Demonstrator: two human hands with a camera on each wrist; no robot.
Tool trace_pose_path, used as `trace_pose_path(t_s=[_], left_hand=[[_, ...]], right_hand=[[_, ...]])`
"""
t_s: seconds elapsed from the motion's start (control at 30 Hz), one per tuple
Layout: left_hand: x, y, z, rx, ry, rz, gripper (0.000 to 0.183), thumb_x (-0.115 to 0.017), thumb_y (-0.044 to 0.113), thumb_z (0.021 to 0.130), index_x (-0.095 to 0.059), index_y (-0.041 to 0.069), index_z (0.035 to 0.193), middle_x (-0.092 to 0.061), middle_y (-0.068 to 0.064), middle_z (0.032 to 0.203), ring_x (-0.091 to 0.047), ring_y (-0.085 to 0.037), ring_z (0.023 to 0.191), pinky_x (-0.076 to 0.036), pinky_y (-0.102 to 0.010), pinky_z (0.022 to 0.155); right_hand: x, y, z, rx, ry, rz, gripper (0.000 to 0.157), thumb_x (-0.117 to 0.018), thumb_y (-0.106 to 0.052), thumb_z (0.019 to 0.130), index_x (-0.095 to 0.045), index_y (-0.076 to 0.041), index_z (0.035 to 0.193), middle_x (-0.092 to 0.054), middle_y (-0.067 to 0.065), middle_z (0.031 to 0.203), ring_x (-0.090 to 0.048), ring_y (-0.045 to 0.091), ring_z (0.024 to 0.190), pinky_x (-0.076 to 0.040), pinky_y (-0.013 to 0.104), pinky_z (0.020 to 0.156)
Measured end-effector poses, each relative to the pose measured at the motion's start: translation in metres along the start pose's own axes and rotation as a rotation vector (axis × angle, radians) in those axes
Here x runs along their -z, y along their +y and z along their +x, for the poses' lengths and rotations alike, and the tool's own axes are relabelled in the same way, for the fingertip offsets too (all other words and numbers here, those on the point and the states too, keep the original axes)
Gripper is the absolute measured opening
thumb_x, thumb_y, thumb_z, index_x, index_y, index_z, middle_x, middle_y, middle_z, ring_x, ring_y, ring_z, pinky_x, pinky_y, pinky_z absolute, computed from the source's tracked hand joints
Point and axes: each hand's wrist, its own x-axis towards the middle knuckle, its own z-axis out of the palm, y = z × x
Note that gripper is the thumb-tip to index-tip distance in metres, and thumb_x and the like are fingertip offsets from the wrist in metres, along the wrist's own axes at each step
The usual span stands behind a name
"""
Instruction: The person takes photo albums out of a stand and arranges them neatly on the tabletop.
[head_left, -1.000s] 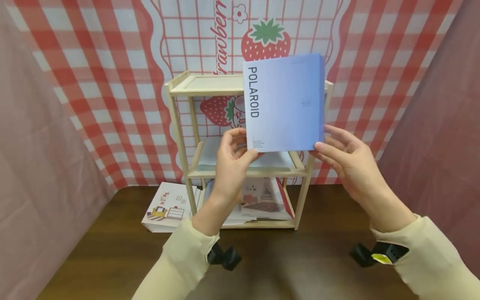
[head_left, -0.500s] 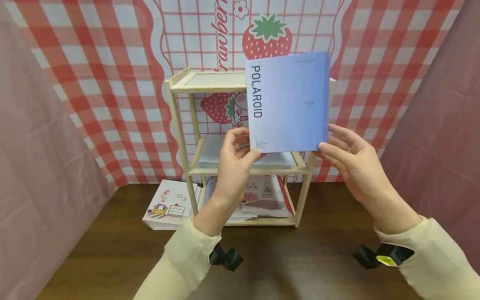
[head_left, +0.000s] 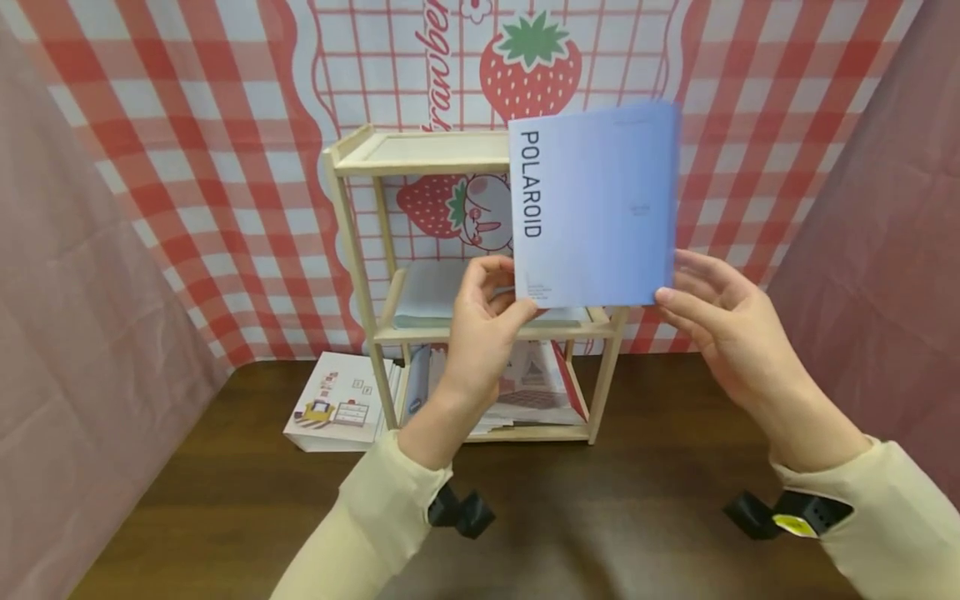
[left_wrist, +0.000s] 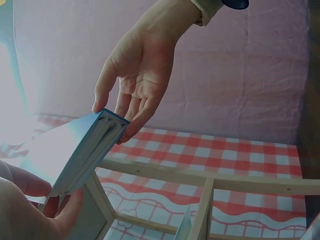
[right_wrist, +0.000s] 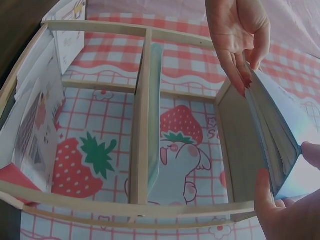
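A light blue photo album (head_left: 592, 208) marked POLAROID is held upright in front of the upper right of the wooden shelf (head_left: 427, 167). At its lower left corner, my left hand (head_left: 483, 329) pinches it, thumb on the front. My right hand (head_left: 738, 337) grips the lower right corner, thumb on the front cover and fingers behind. The left wrist view shows the page edges of the album (left_wrist: 92, 145) between its covers. From the right wrist view, the album (right_wrist: 280, 125) hangs clear of the shelf's top board (right_wrist: 240, 140), apart from it.
On the middle tier lies a pale flat thing (head_left: 427, 292). Books and printed sheets (head_left: 532, 383) fill the bottom tier. White illustrated books (head_left: 337, 400) are stacked on the dark table (head_left: 525, 508) left of the shelf. Checked strawberry cloth (head_left: 247, 183) hangs behind.
Both hands have carried the album a little to the right, uncovering more of the shelf's top board. The head view has tilted slightly downward. Both grips look the same.
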Motion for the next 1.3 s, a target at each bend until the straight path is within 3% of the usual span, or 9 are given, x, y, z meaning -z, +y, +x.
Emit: trace_pose_path(t_s=[0.23, 0.7, 1.0, 1.3], left_hand=[[-0.005, -0.004, -0.005, 0.014, -0.013, -0.013, 0.033, -0.049, -0.015, 0.078, -0.043, 0.001, 0.106, -0.050, -0.006, 0.097, -0.056, -0.015, 0.084, -0.050, -0.027, 0.077], [-0.014, -0.010, -0.010, 0.075, -0.054, 0.040, 0.033, -0.051, -0.014, 0.079, -0.043, 0.001, 0.107, -0.051, -0.010, 0.105, -0.056, -0.016, 0.090, -0.050, -0.028, 0.079], [-0.023, -0.012, -0.012, 0.096, -0.084, 0.028, 0.032, -0.051, -0.014, 0.079, -0.043, 0.001, 0.105, -0.050, -0.008, 0.103, -0.054, -0.015, 0.088, -0.044, -0.021, 0.060], [-0.029, -0.021, -0.015, 0.107, -0.104, 0.027, 0.032, -0.052, -0.014, 0.077, -0.045, 0.001, 0.104, -0.052, -0.007, 0.101, -0.056, -0.013, 0.087, -0.050, -0.025, 0.075]], right_hand=[[0.010, 0.007, -0.008, 0.016, -0.049, 0.033, 0.051, -0.052, 0.000, 0.089, -0.033, -0.006, 0.136, -0.049, 0.003, 0.122, -0.057, 0.008, 0.102, -0.047, 0.017, 0.084], [0.027, 0.009, -0.017, 0.022, -0.090, 0.128, 0.042, -0.046, 0.005, 0.090, -0.038, -0.007, 0.129, -0.060, 0.003, 0.113, -0.063, 0.012, 0.095, -0.049, 0.019, 0.082], [0.040, 0.014, -0.020, 0.037, -0.099, 0.178, 0.042, -0.043, 0.008, 0.090, -0.044, -0.009, 0.128, -0.056, 0.003, 0.117, -0.060, 0.011, 0.099, -0.049, 0.020, 0.082], [0.053, 0.023, -0.025, 0.052, -0.114, 0.228, 0.041, -0.040, 0.010, 0.090, -0.047, -0.008, 0.126, -0.053, 0.006, 0.116, -0.059, 0.013, 0.098, -0.050, 0.023, 0.082]])
